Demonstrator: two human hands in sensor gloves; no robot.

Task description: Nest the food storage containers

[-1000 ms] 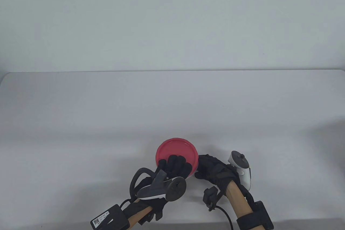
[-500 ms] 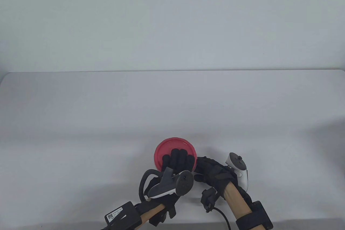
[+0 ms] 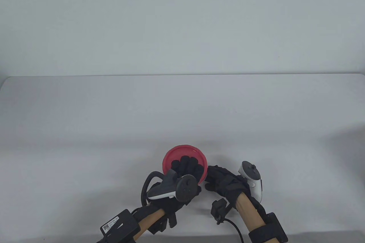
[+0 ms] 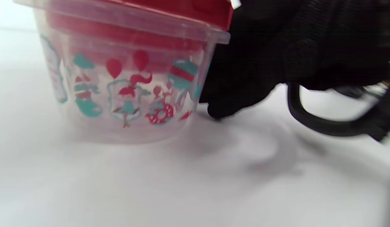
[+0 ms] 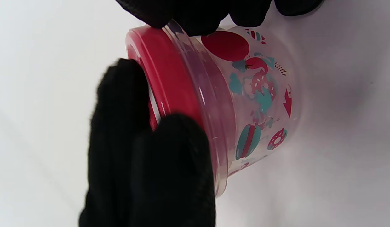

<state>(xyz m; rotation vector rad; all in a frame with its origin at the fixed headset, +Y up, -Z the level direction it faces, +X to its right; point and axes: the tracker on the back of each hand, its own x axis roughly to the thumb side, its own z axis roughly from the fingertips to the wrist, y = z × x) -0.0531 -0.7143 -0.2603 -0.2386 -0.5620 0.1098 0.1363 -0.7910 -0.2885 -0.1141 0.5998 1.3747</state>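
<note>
A clear container printed with red and teal figures [image 4: 125, 91] stands on the white table [image 3: 85, 140] near its front edge, with a red lid [image 3: 185, 153] on it. My left hand [image 3: 185, 167] lies over the near half of the lid; its fingers [image 5: 119, 104] rest on top and one reaches over the lid's edge. My right hand [image 3: 216, 176] holds the container's right side, its fingertips [image 5: 195, 15] on the rim. A black glove [image 4: 245, 72] touches the wall in the left wrist view. Further red shows through the wall [image 4: 119, 34] below the lid.
The table's near edge [image 3: 313, 230] lies just behind my wrists. A black cable [image 3: 236, 226] trails from my right wrist. A pale wall [image 3: 182, 20] stands behind the table's far edge.
My left wrist swung right, then back left, with its fingers staying on the lid. The container shifted slightly left. My right hand stayed at the container's side.
</note>
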